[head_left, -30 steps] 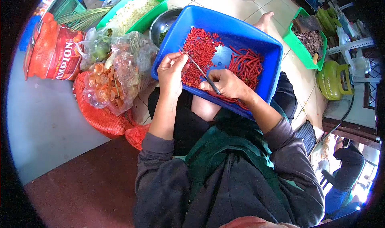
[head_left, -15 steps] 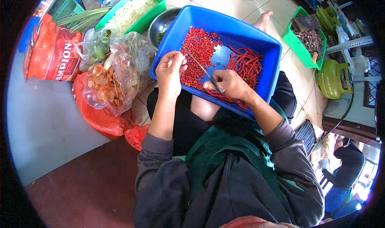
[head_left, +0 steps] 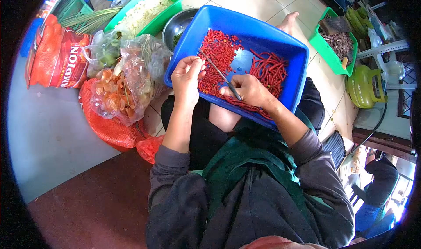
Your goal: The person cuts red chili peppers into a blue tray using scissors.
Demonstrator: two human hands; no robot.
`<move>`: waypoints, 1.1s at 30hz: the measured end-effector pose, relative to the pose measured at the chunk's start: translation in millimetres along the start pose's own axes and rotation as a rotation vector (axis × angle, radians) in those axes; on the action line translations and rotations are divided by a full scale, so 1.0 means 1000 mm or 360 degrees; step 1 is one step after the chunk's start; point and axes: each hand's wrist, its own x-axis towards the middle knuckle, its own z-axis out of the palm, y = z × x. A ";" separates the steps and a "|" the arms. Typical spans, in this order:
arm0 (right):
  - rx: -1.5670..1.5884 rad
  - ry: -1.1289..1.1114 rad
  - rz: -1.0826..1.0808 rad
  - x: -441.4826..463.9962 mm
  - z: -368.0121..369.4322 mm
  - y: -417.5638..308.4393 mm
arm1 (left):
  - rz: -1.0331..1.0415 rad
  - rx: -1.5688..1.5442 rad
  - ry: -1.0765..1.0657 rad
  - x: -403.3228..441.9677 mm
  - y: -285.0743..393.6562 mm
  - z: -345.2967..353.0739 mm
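Note:
A knife (head_left: 214,68) with a dark handle is gripped in my right hand (head_left: 251,90), its thin blade pointing up and left toward my left hand. The fingers of my left hand (head_left: 187,79) are pinched together near the blade's tip; what they hold, if anything, is hidden. Both hands are over a blue plastic tub (head_left: 267,35). Chopped red chilies (head_left: 219,47) are heaped in its left part. Long whole red chilies (head_left: 269,69) lie in the right part, and more rest along the near side below my right hand.
Left of the tub are a metal bowl (head_left: 176,24), a green tray (head_left: 174,7) of pale chopped pieces, a plastic bag of onion skins (head_left: 115,93) and a red mesh sack (head_left: 98,126). To the right stand another green tray (head_left: 324,51) and a green gas cylinder (head_left: 360,89).
Both hands have shifted very slightly, with the knife still in my right hand. The tub and the chilies look the same.

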 end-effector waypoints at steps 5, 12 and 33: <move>0.0002 -0.0028 0.0077 -0.003 0.001 0.002 | -0.0015 -0.0050 0.0045 0.001 0.001 0.001; -0.0053 -0.0076 0.0068 0.005 0.002 -0.003 | 0.0045 0.0065 -0.0004 0.003 -0.005 0.000; -0.0075 0.0583 0.0095 -0.054 -0.105 0.029 | 0.0710 0.2258 -0.1595 0.035 -0.038 0.073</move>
